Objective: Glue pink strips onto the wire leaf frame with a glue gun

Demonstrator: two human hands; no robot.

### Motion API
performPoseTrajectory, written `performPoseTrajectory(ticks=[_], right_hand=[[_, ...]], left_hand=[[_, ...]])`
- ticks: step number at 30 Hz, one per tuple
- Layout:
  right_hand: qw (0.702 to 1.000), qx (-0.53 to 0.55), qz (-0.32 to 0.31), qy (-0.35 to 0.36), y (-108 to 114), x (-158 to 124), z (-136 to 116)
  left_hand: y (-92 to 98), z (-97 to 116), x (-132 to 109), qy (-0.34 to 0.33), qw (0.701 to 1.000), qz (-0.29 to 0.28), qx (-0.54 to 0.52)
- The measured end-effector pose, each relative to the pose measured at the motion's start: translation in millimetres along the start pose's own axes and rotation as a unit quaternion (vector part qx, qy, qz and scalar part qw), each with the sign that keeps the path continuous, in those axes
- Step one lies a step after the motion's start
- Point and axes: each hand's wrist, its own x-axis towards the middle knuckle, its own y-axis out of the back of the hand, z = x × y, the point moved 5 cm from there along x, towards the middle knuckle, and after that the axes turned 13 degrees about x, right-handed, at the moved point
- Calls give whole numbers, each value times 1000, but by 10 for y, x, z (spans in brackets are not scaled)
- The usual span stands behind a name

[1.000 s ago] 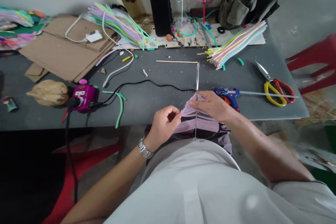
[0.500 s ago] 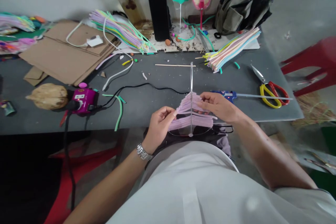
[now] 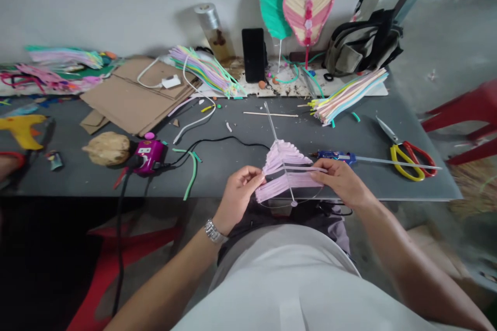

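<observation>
Over the table's front edge I hold a half-made leaf of lilac pipe cleaners (image 3: 285, 168) fixed across a clear stick (image 3: 274, 126). My left hand (image 3: 238, 194), a metal watch on its wrist, pinches the leaf's left ends. At the right ends, my right hand (image 3: 341, 181) has its fingers closed on the leaf. The stick points up and away from me, tilted left.
A blue glue gun (image 3: 336, 156) lies just beyond my right hand, scissors (image 3: 407, 152) further right. Bundles of pastel pipe cleaners (image 3: 347, 94) (image 3: 205, 70), cardboard (image 3: 132, 95), a purple power adapter (image 3: 149, 154) with black cable, finished leaves (image 3: 306, 5) and a bag (image 3: 361, 44) crowd the grey table (image 3: 240, 150).
The view has lifted and shifted, showing more of the wall. The leaf has tilted so its stick leans left, and my right hand has slid from the middle to the right ends.
</observation>
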Motion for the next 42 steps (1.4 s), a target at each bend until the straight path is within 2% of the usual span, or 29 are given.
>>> performPoseTrajectory(ticks=[3,5,7,9,10,12,14,15,19,21,24,29,34,42], right_hand=[[987,-44,48,146,-55,-98,-297],[957,-107,60,261,-139,-204,-543],[903,-182,55,384,-240,-314,-754],[829,-254,60,495,-311,-399,-867],[789,-288,68,538,-328,-425,-878],[720,-349,85,594,-334,-440,-826],[677,-392,88,616,-312,-430,-721],[666,-408,86,619,-293,-423,-667],[660,-446,83,599,-228,-420,-531],[676,-482,85,551,-234,-406,-500],[709,-524,87,464,-301,-408,-466],[726,-475,78,491,-561,-501,-496],[745,-488,68,449,-701,-366,-484],[732,-526,46,430,-831,-306,-436]], left_hand=[[143,303,-20,-121,988,33,88],[233,494,-32,-191,970,83,126],[304,587,-29,-207,963,140,100],[310,533,9,-143,978,149,6],[265,463,33,-87,988,118,-52],[82,300,45,38,989,-9,-145],[-93,182,-4,124,965,-122,-198],[-149,147,-28,142,955,-153,-210],[-262,111,-48,132,952,-179,-208],[-291,135,-32,108,960,-165,-201],[-302,184,-14,53,976,-112,-181],[-381,141,-75,16,985,-51,-163],[-448,34,-134,-3,989,-22,-143],[-466,54,-130,9,986,11,-165]])
